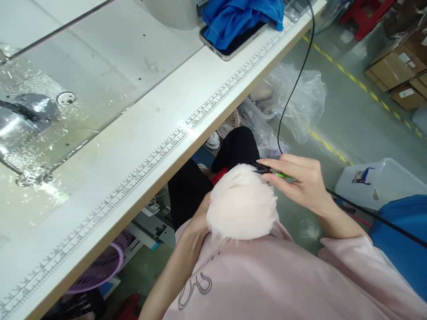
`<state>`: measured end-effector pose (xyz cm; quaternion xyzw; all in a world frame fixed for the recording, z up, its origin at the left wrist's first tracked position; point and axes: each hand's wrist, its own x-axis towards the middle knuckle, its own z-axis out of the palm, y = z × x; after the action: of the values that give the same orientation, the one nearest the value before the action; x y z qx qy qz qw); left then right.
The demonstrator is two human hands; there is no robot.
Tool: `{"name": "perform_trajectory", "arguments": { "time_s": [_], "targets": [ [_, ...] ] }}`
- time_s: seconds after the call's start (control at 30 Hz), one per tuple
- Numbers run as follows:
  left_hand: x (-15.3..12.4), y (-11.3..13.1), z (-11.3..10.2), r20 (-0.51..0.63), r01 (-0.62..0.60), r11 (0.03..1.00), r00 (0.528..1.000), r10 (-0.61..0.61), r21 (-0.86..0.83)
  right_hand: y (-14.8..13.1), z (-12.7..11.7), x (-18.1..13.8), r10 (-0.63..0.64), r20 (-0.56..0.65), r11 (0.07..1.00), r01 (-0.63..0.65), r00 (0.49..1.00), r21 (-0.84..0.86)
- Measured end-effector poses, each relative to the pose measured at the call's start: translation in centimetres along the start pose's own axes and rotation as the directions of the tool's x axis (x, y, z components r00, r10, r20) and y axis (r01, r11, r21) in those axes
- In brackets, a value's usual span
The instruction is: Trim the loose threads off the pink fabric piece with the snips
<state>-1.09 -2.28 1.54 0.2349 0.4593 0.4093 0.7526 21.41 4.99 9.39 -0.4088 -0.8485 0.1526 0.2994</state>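
A pale, rounded bundle of soft, layered fabric [242, 204] with frayed edges is held above my lap. My left hand [202, 215] grips it from the left side; most of the fingers are hidden behind it. My right hand [298, 180] is closed around small thread snips [265, 169] with dark blades and a bit of green at the handle. The blade tips point left and lie at the upper right edge of the bundle. Whether they touch it, I cannot tell.
A white table [133, 146] with a printed ruler along its edge runs diagonally on my left. On it lie a phone [230, 52] and a blue cloth [240, 20], near a sewing machine [28, 111]. A black cable [300, 75] hangs at the right. A plastic bin [380, 184] stands on the floor.
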Motion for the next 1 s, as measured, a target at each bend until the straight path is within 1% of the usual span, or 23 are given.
{"name": "perform_trajectory", "arguments": {
  "time_s": [0.07, 0.13, 0.23, 0.3, 0.37, 0.47, 0.53, 0.67, 0.77, 1.0],
  "targets": [
    [0.0, 0.2, 0.1, -0.038, 0.006, 1.0, 0.999, -0.006, 0.0, 0.1, -0.1, 0.0, 0.016, 0.015, 1.0, -0.016, 1.0, 0.001],
    [0.0, 0.3, 0.3, -0.101, 0.011, 1.0, 0.995, -0.011, -0.007, 0.1, -0.2, -0.1, 0.038, 0.025, 0.999, -0.038, 0.999, 0.017],
    [-0.2, 0.6, 0.5, -0.195, 0.001, 1.0, 0.981, -0.007, -0.031, 0.1, -0.2, -0.1, 0.065, 0.044, 0.994, -0.069, 0.997, 0.087],
    [-0.2, 0.6, 0.6, -0.212, 0.001, 1.0, 0.977, -0.008, -0.03, -0.1, -0.2, 0.0, 0.065, 0.051, 0.988, -0.072, 0.997, 0.139],
    [-0.1, 0.6, 0.6, -0.17, 0.009, 1.0, 0.985, -0.011, -0.016, -0.2, -0.1, 0.1, 0.061, 0.062, 0.982, -0.071, 0.996, 0.176],
    [0.0, 0.3, 0.5, -0.072, 0.018, 1.0, 0.997, -0.018, 0.002, -0.4, -0.1, 0.5, 0.073, 0.099, 0.968, -0.095, 0.992, 0.231],
    [0.0, 0.3, 0.4, -0.037, 0.016, 1.0, 0.999, -0.016, -0.008, -0.4, -0.1, 0.8, 0.084, 0.134, 0.951, -0.12, 0.987, 0.285],
    [0.0, 0.4, 0.3, -0.044, 0.005, 1.0, 0.999, -0.006, -0.029, -0.5, -0.1, 1.2, 0.074, 0.251, 0.886, -0.18, 0.965, 0.428],
    [0.1, 0.5, 0.2, -0.045, 0.002, 1.0, 0.999, -0.003, -0.028, -0.4, -0.1, 1.2, 0.062, 0.344, 0.861, -0.225, 0.937, 0.457],
    [0.1, 0.6, 0.2, -0.02, 0.012, 1.0, 1.0, -0.012, -0.025, -0.1, 0.5, 1.5, 0.076, 0.354, 0.83, -0.256, 0.932, 0.496]
  ]
}}
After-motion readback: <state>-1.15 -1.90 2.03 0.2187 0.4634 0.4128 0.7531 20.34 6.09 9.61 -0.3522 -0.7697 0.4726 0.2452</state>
